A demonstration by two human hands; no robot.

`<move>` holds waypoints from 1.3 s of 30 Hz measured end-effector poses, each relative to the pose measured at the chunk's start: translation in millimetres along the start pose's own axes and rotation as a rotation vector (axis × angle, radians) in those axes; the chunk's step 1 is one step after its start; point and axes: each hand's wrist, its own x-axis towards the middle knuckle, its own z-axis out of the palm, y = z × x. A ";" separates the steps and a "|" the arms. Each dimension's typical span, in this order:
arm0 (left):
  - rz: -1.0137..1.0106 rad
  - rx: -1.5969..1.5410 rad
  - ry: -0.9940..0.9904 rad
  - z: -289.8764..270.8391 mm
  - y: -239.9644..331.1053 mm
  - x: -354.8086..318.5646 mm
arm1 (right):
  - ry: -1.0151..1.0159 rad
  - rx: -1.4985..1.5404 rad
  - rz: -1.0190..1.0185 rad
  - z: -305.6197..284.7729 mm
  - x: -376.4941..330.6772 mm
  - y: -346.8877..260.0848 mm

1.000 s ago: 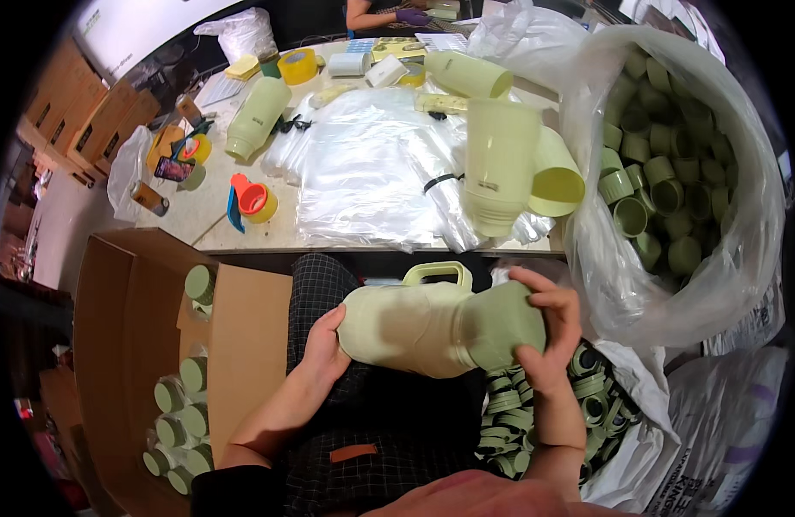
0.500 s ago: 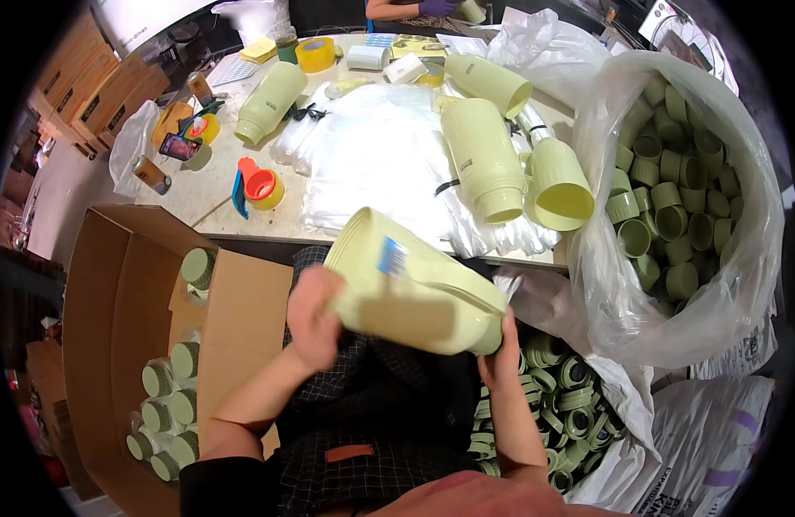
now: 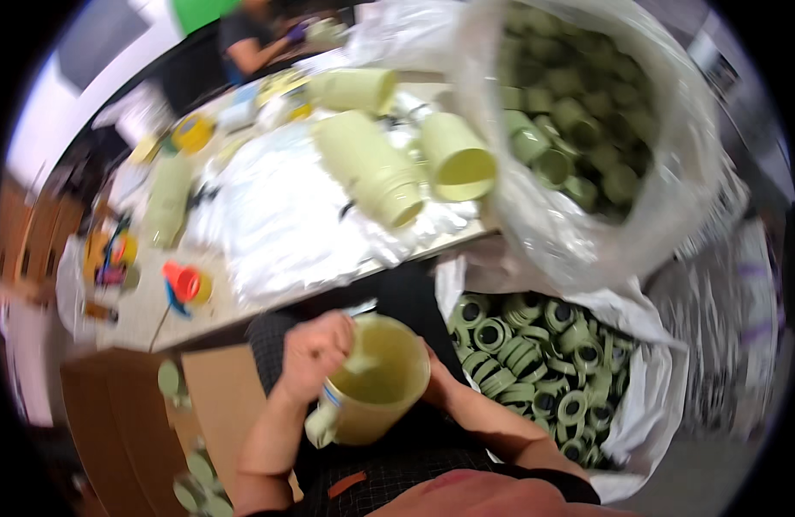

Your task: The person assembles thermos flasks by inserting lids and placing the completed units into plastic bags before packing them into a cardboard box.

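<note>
A pale green flask body (image 3: 384, 422) is tilted in front of my lap, its wide open end turned up toward me and its handle low on the left. My right hand (image 3: 440, 379) grips its right side, the fingers mostly hidden behind the wall. My left hand (image 3: 315, 349) is closed in a fist at the left of the open rim. Something small and pale shows in the opening beside that fist, blurred, and I cannot make out what the fist holds.
More flask bodies (image 3: 363, 159) lie on the table with white plastic bags (image 3: 285, 215). A clear bag of green cups (image 3: 578, 121) stands at right, above a sack of green rings (image 3: 535, 362). A cardboard box (image 3: 121, 422) is at lower left. Another person (image 3: 251, 43) sits across.
The flask body has swung from lying sideways to showing its open end to me, and sits lower. My left fist has moved to its rim. The view has turned right.
</note>
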 end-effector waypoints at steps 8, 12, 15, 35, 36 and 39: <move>-0.238 0.286 -0.127 30.9 -32.7 -1.3 | 0.018 -0.305 -0.353 -15.0 -15.5 -84.3; -0.357 0.673 -0.191 22.9 4.2 -28.4 | 0.138 -0.538 -0.392 -36.2 -5.3 -64.6; -0.392 0.789 -0.202 44.7 15.6 -53.2 | 0.165 -0.466 -0.371 -31.7 -1.4 -61.0; -0.365 0.936 0.042 46.9 -11.7 -51.6 | 0.230 -0.557 -0.386 -35.0 11.4 -63.4; -0.367 0.935 0.047 46.0 -12.3 -51.4 | 0.231 -0.560 -0.382 -34.0 12.3 -64.4; -0.389 0.929 0.052 44.5 -13.3 -52.7 | 0.247 -0.570 -0.368 -29.6 11.9 -66.1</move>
